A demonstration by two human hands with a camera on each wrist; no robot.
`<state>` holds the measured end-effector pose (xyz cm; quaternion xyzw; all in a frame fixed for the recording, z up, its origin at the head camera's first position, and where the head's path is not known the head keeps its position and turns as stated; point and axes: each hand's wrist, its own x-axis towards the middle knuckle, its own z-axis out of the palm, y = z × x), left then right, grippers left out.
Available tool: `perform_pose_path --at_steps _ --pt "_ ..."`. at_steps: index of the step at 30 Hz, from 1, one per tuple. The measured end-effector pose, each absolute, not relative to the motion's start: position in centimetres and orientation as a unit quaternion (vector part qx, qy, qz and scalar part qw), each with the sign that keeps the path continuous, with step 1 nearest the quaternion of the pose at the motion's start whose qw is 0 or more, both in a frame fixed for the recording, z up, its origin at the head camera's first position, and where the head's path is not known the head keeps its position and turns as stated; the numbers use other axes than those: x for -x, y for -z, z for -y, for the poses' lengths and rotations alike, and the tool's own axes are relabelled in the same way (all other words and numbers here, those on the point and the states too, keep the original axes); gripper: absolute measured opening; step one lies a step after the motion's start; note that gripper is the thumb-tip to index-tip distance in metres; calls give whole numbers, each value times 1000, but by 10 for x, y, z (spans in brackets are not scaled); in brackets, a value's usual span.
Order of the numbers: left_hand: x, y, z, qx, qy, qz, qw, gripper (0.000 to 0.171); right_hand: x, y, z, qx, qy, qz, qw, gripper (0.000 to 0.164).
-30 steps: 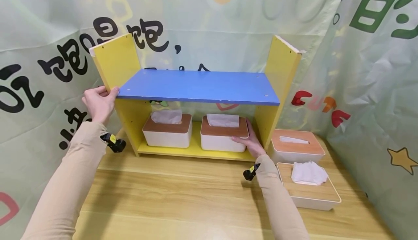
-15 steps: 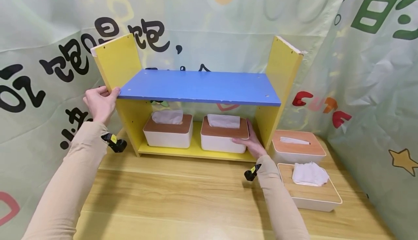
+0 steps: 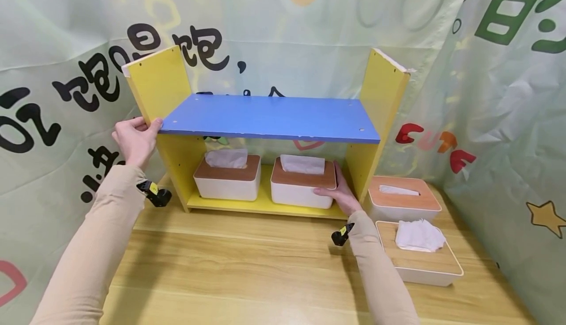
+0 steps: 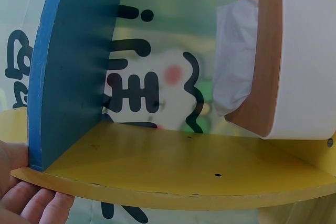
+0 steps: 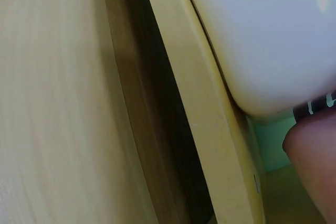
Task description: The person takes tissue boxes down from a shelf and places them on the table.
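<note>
My left hand (image 3: 137,140) grips the left side panel of a yellow-and-blue shelf unit (image 3: 265,116), with the thumb by the blue board and the fingers round the panel's outer side. On the yellow bottom board stand two white tissue boxes with brown lids. My right hand (image 3: 341,192) holds the right tissue box (image 3: 296,193) by its right end, thumb on the front and fingers along the side. The left tissue box (image 3: 226,187) stands apart from it, untouched. In the right wrist view, only part of the right hand shows beside the white box wall (image 5: 273,35).
Right of the shelf, two more tissue boxes stand on the wooden table (image 3: 247,266): one with a bare slot (image 3: 402,197), and a nearer one with tissue sticking out (image 3: 424,256). A printed cloth (image 3: 283,30) hangs behind and along both sides.
The right tissue box has shifted very slightly toward the shelf's front edge and to the left, still in my right hand. My left hand keeps its place on the side panel.
</note>
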<state>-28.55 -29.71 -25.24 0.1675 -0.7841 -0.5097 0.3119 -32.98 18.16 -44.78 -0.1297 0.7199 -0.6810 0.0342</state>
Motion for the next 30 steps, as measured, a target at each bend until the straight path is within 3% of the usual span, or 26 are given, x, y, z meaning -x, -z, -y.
perform_pose_path --at_steps 30 --pt "285 252 295 -176 498 792 307 47 324 451 -176 134 659 -740 11 119"
